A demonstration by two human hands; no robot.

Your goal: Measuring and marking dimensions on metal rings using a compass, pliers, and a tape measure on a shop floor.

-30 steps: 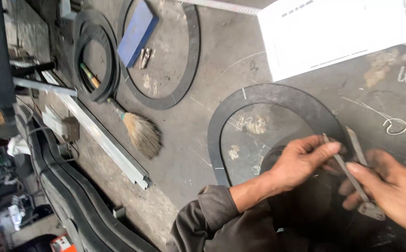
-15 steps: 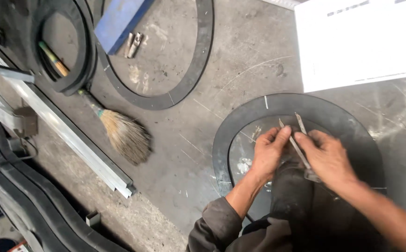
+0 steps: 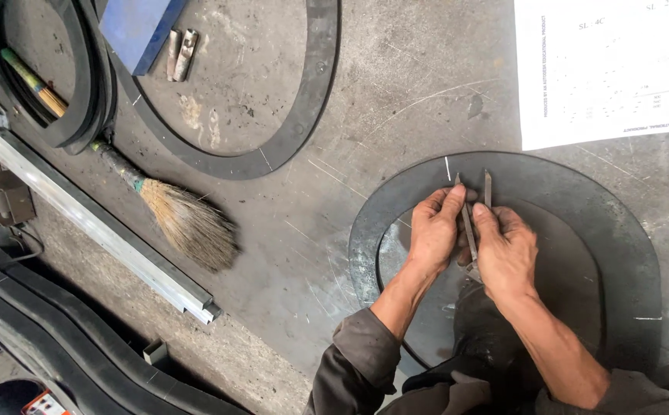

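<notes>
Tool: metal divider [image 3: 476,211], two thin legs, tips on the black rubber disc [image 3: 626,253] lying on the concrete floor [image 3: 365,100].
Left hand [image 3: 436,230]: fingers closed on left leg.
Right hand [image 3: 506,253]: pinched shut around right leg.
Handling: judged light, rigid, sharp-tipped; hold mid-leg. Disc judged soft, floppy.
Hidden: divider hinge under palms; disc's near edge behind arms.

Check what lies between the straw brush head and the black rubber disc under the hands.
Head view: only bare grey concrete floor separates the straw brush head from the black rubber disc.
</notes>
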